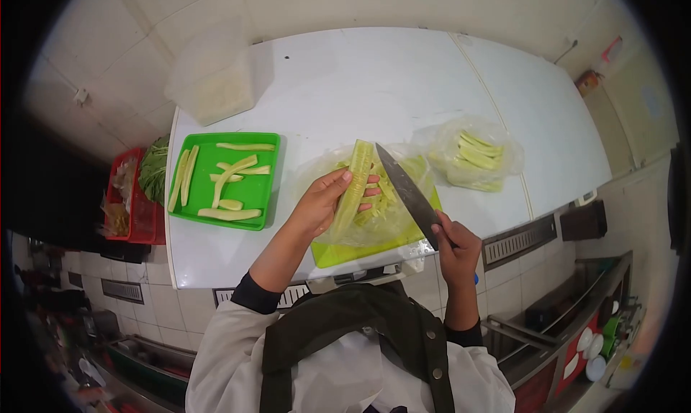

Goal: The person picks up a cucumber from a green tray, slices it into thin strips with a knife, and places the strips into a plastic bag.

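Observation:
A long, pale green cucumber piece [353,186] stands nearly upright in my left hand [322,199], the thumb on its near face and the fingers behind it. My right hand [458,247] is closed around the handle of a broad kitchen knife [407,191]. Its blade points up and to the left, with the tip close to the top of the cucumber piece. Below both hands lies a clear plastic bag [306,183] with cut pale green strips [389,191] in or on it. Under that is a yellow-green cutting board [345,253].
On the left, a green tray [274,186] holds several long cucumber pieces. A tied clear bag [479,156] of strips sits on the right. A translucent container [216,89] stands at the back left of the white table [360,75]. Red crates [147,222] with leafy greens stand beside the table.

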A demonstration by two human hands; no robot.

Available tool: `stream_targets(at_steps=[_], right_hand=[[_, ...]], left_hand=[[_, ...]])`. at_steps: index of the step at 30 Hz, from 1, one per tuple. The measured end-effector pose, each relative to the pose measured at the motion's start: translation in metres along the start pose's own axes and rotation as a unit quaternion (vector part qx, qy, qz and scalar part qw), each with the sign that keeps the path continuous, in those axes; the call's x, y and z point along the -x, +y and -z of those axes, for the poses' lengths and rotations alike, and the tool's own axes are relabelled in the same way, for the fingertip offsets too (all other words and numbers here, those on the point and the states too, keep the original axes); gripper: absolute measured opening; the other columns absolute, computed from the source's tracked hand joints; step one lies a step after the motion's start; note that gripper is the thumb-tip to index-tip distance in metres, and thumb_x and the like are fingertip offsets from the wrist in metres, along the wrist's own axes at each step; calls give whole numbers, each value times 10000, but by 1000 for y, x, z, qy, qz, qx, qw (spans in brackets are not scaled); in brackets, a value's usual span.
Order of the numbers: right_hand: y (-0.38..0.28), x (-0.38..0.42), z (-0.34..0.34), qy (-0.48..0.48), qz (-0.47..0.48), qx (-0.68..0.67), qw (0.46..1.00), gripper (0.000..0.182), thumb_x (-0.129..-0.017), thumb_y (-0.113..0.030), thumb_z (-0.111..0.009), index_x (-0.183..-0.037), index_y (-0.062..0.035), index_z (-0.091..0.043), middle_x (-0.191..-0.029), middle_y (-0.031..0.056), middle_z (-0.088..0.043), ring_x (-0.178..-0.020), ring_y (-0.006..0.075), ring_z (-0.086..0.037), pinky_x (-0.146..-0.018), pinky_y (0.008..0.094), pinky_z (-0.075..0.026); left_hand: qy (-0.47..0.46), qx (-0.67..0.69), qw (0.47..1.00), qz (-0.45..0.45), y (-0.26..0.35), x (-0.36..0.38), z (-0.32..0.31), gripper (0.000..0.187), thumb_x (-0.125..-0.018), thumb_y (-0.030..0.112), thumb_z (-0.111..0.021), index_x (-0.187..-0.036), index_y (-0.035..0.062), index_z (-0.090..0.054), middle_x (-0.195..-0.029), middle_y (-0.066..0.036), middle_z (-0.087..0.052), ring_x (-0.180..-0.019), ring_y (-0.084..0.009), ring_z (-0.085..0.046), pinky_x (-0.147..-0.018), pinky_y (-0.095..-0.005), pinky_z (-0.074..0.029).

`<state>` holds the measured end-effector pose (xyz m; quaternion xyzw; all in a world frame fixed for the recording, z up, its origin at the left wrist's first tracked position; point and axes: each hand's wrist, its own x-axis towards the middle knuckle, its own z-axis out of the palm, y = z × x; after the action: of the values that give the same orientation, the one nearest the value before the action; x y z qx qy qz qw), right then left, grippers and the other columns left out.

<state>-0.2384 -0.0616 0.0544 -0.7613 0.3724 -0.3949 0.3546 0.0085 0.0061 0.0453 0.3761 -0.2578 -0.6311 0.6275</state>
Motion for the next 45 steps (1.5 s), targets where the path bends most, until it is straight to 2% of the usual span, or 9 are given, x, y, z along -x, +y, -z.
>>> stream_targets(at_steps=[3,12,18,22,30,33,36,42,45], right_hand=[[7,-3,5,4,2,22,1000,252,-764,28,-641,-1014,0,-650,-531,53,-433,-470,88,-391,-472,224,-332],[21,-15,9,-7,-12,13,1000,245,-765,6,-646,-1010,-8,-653,-525,69,-410,-449,113,-374,-450,237,-313],[25,-21,1,-30,-13,-2,999,216,-771,-2,-641,-987,-1,-656,-531,75,-411,-452,125,-373,-455,244,-316],[28,-19,-5,-50,-13,-37,998,208,-770,-6,-641,-977,5,-655,-535,83,-410,-451,136,-379,-459,252,-324],[26,-11,-10,-70,-13,-39,997,196,-780,-13,-635,-970,34,-643,-540,90,-410,-455,137,-385,-463,256,-330],[26,-8,-9,-84,-31,-57,994,198,-784,-18,-634,-974,39,-639,-540,86,-410,-463,126,-384,-469,255,-332],[25,-3,-10,-82,-45,-77,993,204,-790,-24,-632,-983,43,-632,-542,81,-410,-475,111,-376,-474,253,-330],[28,10,-12,-94,-69,-106,987,196,-796,-33,-629,-976,46,-633,-542,81,-401,-477,103,-363,-473,249,-319],[27,14,-12,-97,-55,-78,991,189,-800,-41,-629,-970,43,-636,-544,80,-404,-479,104,-366,-473,252,-318]], left_hand=[[4,-16,1000,22,-2,-7,-6,422,-966,266,-382,-1289,-5,-385,-1206,-165,-521,-1100,-252,-529,-874,-346,-478],[33,-49,998,15,-2,-20,-14,412,-964,257,-386,-1275,-13,-392,-1173,-173,-537,-1105,-268,-528,-870,-372,-479],[53,-32,998,3,-3,-21,-9,412,-965,233,-389,-1301,-6,-385,-1151,-159,-557,-1075,-225,-548,-856,-329,-489],[58,-26,998,-12,-5,-23,-6,427,-957,264,-407,-1284,-11,-395,-1147,-146,-545,-1067,-249,-541,-873,-372,-484],[68,-31,997,-27,0,-24,-6,424,-954,283,-412,-1284,16,-411,-1158,-124,-537,-1034,-217,-546,-865,-371,-488],[65,-25,997,-38,6,-24,-10,397,-958,261,-413,-1240,-16,-452,-1083,-129,-575,-1000,-190,-560,-809,-315,-505],[76,-25,996,-43,6,-26,-15,397,-960,264,-405,-1234,-19,-455,-1105,-146,-575,-980,-191,-570,-829,-316,-496],[66,-68,992,-89,0,-33,-9,413,-962,292,-384,-1261,9,-418,-1163,-176,-540,-1093,-270,-528,-892,-416,-460],[89,-60,991,-82,3,-34,-13,415,-962,290,-384,-1258,0,-417,-1188,-188,-519,-1114,-290,-512,-891,-426,-462]])
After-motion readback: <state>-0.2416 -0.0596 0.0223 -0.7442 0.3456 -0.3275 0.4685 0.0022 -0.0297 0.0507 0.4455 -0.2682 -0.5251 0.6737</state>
